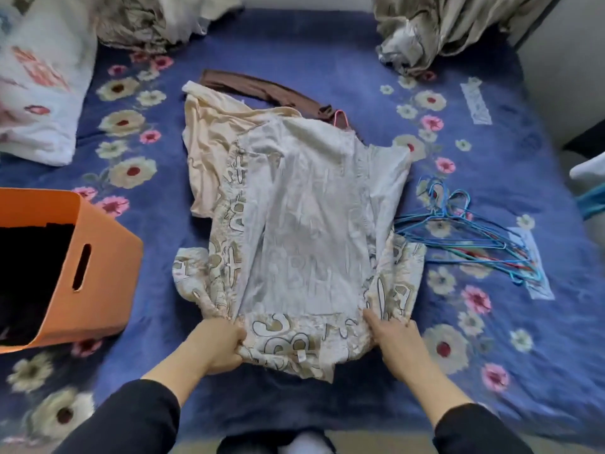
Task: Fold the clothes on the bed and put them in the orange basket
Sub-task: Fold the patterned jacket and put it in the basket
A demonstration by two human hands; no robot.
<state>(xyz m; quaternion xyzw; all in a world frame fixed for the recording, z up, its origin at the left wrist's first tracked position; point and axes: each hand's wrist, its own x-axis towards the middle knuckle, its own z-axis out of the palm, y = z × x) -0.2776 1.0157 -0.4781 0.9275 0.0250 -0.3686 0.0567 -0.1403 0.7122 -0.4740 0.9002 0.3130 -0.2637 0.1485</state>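
In the middle of the frame a pale printed shirt (pixel 304 231) lay spread on the bed cover (pixel 327 54), which was blue with flowers; the shirt showed its pale inner side, with the beige pattern visible along its edges. At the lower centre the left hand (pixel 219 345) gripped the bunched lower edge of the shirt, its fingers curled tight round the cloth. The right hand (pixel 396 342) held the same edge a little to the right, with the thumb lying on top of the cloth and the other fingers bent into a fold, so that how they lay could not be told exactly. Both arms wore dark sleeves. Partly under the shirt, toward the upper left, lay a cream garment (pixel 209 132), and above it a brown garment (pixel 262 90) with a pink hanger hook (pixel 340 116) showing at its right end. The orange basket (pixel 98 257) stood at the left edge of the frame, apart from the shirt, with dark clothes (pixel 29 273) inside. A bunch of blue hangers (pixel 465 237) lay just to the right of the shirt. A white pillow (pixel 36 103) was in the upper left and crumpled bedding (pixel 442 27) in the upper right.
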